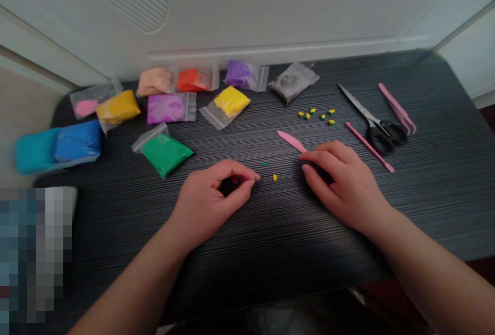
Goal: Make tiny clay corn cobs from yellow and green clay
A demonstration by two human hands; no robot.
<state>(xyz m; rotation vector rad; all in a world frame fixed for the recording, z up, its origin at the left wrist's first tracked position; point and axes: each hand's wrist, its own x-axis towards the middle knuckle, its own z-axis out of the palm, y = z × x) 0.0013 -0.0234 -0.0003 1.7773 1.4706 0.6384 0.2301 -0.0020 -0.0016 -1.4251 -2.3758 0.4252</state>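
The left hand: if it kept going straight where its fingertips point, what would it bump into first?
The left hand would probably meet the little yellow bit. The green strip looks slightly off that line. Its height above the table is hard to judge.

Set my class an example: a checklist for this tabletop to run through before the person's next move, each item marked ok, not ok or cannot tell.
1. Left hand free: not ok; thumb and forefinger pinch a small green bit.
2. Single yellow piece within easy view: ok, on the table between the hands.
3. Pink knife firmly gripped: cannot tell; the right hand's fingertips are at its near end.
4. Yellow-and-green pieces kept apart from the single yellow one: ok, grouped farther back.
5. Green bag sealed: cannot tell.
6. Scissors apart from both hands: ok.
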